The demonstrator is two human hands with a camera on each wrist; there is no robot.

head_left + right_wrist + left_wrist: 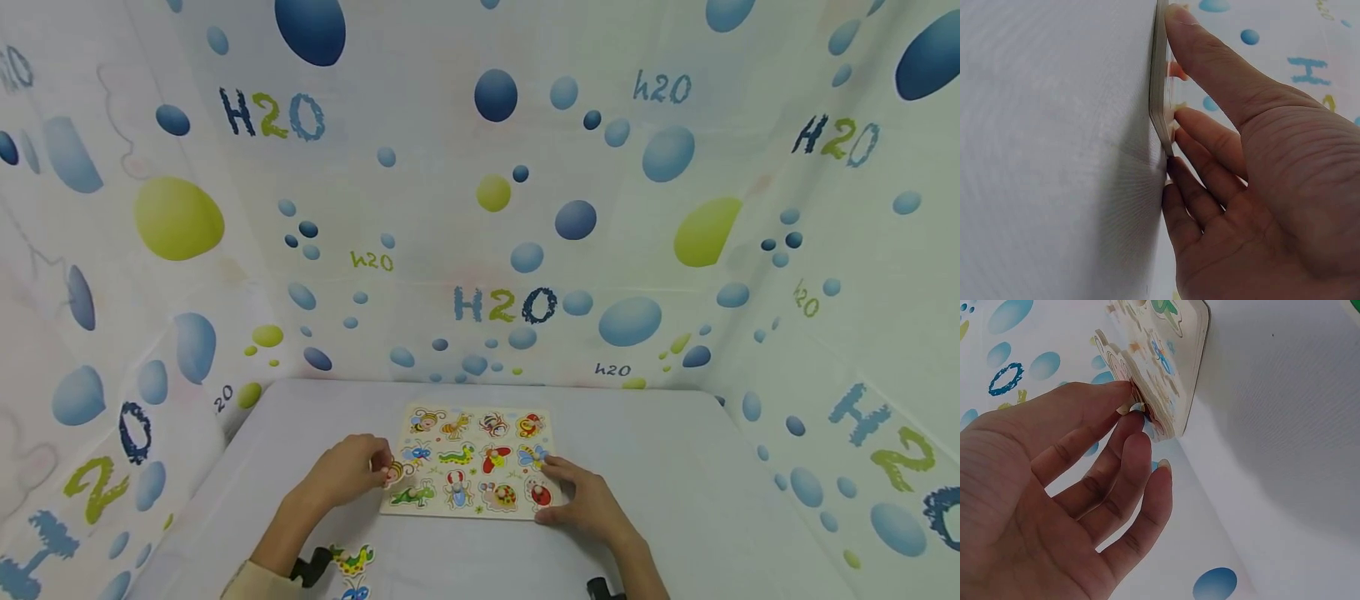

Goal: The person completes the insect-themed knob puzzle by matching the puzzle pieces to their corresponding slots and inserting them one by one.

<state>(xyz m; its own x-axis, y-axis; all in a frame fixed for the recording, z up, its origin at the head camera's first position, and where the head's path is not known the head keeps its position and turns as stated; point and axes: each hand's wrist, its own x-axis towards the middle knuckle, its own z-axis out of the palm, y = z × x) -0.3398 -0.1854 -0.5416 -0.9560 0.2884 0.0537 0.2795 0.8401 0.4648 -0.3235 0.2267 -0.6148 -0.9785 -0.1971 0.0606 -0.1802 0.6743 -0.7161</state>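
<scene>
A wooden insect puzzle board (480, 515) with rows of insect pictures lies on the white table. At its left edge my left hand (348, 471) pinches a bee puzzle piece (394, 473) between thumb and fingertips; the left wrist view shows the piece (1112, 359) tilted close over the board, its small knob at the fingertips. My right hand (588, 500) rests on the board's right edge with fingers extended and spread. Its thumb (1200, 47) touches the board near the front corner, and the other fingertips touch the side.
A green caterpillar piece (352, 560) and a blue insect piece (356, 592) lie on the white tabletop (637, 450) in front of the board, near my left wrist. A curtain (420, 200) printed with bubbles and H2O encloses the table's back and sides.
</scene>
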